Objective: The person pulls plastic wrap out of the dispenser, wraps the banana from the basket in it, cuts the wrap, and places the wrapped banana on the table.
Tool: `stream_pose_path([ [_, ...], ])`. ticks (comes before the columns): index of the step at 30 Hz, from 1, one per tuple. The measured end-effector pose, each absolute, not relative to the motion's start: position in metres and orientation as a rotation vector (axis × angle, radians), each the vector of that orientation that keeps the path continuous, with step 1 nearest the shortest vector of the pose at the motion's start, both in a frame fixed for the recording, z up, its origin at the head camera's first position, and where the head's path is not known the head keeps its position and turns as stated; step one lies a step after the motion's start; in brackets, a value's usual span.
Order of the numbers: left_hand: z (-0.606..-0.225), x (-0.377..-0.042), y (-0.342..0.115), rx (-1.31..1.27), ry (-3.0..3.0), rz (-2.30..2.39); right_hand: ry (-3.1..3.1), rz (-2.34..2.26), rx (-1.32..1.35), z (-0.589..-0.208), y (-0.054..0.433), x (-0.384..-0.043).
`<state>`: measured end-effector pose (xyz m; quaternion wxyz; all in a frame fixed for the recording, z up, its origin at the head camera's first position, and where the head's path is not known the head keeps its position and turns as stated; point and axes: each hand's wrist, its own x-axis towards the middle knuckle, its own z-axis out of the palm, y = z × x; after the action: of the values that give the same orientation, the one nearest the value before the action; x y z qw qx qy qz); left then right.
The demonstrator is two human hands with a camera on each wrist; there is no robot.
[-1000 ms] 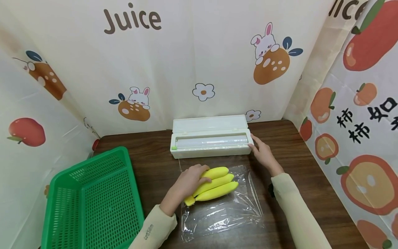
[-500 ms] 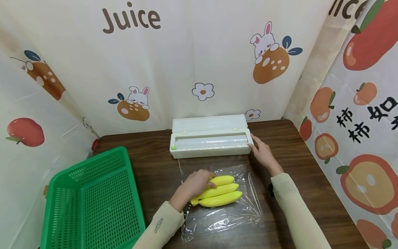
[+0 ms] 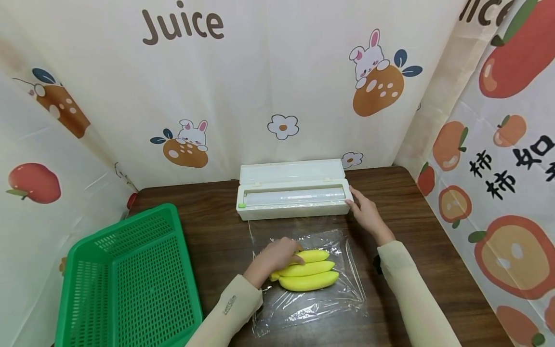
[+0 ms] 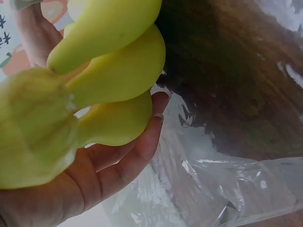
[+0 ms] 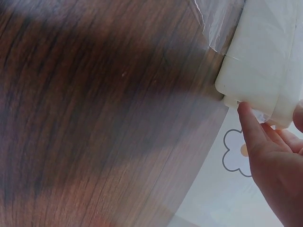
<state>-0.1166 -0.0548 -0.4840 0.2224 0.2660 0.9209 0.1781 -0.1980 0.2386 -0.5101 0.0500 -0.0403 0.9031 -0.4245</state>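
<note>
A bunch of yellow bananas (image 3: 308, 270) is above a sheet of clear cling film (image 3: 299, 308) that is drawn out over the table. My left hand (image 3: 277, 258) grips the bunch from its upper left side; in the left wrist view its fingers (image 4: 135, 158) curl behind the bananas (image 4: 113, 75). A white cling film dispenser (image 3: 295, 211) stands at the back with its lid raised and the roll visible inside. At its right end, my right hand (image 3: 367, 214) holds the corner between thumb and fingers, also seen by the dispenser (image 5: 255, 71) in the right wrist view.
To the left stands a green plastic basket (image 3: 151, 284) with nothing visible inside. A small green slider (image 3: 242, 206) sits at the dispenser's left front edge. Printed curtains (image 3: 243, 96) enclose the brown wooden table (image 3: 433, 270) at the back and sides.
My left hand has moved the bananas slightly right and toward me over the film, and they lie more level now. The right hand and the dispenser have stayed in place.
</note>
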Motion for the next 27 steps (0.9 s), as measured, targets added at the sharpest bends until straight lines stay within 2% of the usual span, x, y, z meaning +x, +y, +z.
stream_pose_path([
  [27,-0.466,-0.12,-0.052,0.66,2.539,0.522,2.761,-1.28,-0.118,-0.512,0.239,-0.199],
])
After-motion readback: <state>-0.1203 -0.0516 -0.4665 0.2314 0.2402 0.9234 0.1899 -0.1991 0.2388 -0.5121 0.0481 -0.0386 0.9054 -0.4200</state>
